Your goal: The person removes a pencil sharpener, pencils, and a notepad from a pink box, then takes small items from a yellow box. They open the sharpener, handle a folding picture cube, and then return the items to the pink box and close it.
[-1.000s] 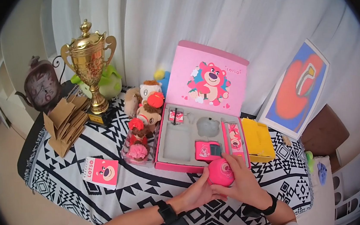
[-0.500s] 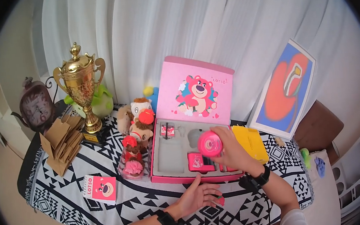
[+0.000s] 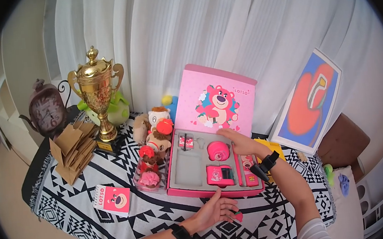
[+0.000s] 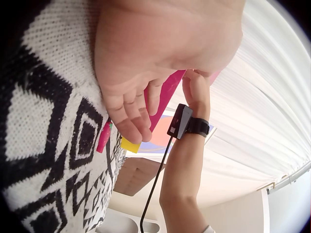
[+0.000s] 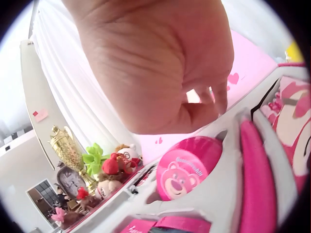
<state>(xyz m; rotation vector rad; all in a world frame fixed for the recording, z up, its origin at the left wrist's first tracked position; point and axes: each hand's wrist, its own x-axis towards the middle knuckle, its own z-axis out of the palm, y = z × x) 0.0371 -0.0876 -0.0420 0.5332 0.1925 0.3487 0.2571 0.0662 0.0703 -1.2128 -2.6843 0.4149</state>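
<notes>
My right hand (image 3: 244, 143) is over the right part of a pink gift box (image 3: 217, 191), fingers loosely extended toward the raised lid. In the right wrist view it hovers just above a round pink item (image 5: 187, 170) with a bear face, which sits in a rounded hollow of the grey insert. In front of the box, my left hand (image 3: 215, 210) lies palm turned inward with relaxed, spread fingers, holding nothing. By its fingertips is a small strawberry-like charm (image 4: 104, 137), pinkish red with a green top. A pink block with a dark window (image 3: 220, 175) fills the compartment below the round item.
Plush toys (image 3: 159, 141) crowd the box's left side, with a gold trophy (image 3: 98, 89), folded cardboard (image 3: 72, 151) and a bear-print notepad (image 3: 112, 200) farther left. To the right are a yellow box (image 3: 275, 147) and a leaning picture (image 3: 307, 101). Patterned cloth (image 3: 155, 224) covers the table.
The round pink item went from both hands, over the cloth, into the box's hollow, carried by my right hand, which has let it go. My left hand released it and stayed in front.
</notes>
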